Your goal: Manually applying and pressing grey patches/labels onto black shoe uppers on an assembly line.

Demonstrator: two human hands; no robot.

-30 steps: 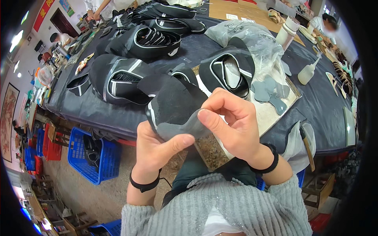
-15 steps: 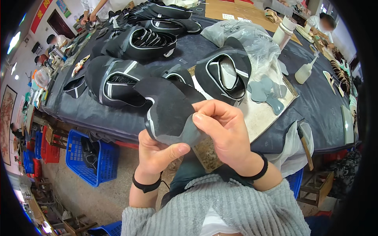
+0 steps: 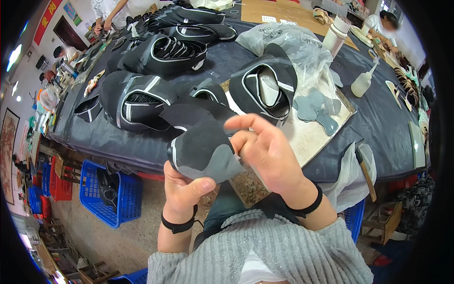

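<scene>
A black shoe upper [image 3: 196,146] with a smooth grey patch [image 3: 221,163] along its near right edge is held up in front of me. My left hand [image 3: 183,187] grips it from below, thumb across the near edge and fingers hidden underneath. At the right edge, by the patch's pale corner, is my right hand [image 3: 267,154]. Its index finger is lifted and stretched out, while the other fingers curl against the upper's edge, partly blurred. Just beyond lie more black shoe uppers [image 3: 142,97] with white edging. Loose grey patches [image 3: 309,105] lie on a pale board [image 3: 302,144].
A clear plastic bag [image 3: 288,40], a white bottle [image 3: 336,35] and a squeeze bottle [image 3: 363,84] stand on the dark-covered table [image 3: 378,128]. A wooden-handled tool [image 3: 365,173] hangs at the near edge. Below left is a blue basket [image 3: 111,194]. Other people work across the table.
My right index finger has lifted off the grey patch, and the hand has shifted slightly right. The shoe upper has turned a little in my left hand, showing more of the patch.
</scene>
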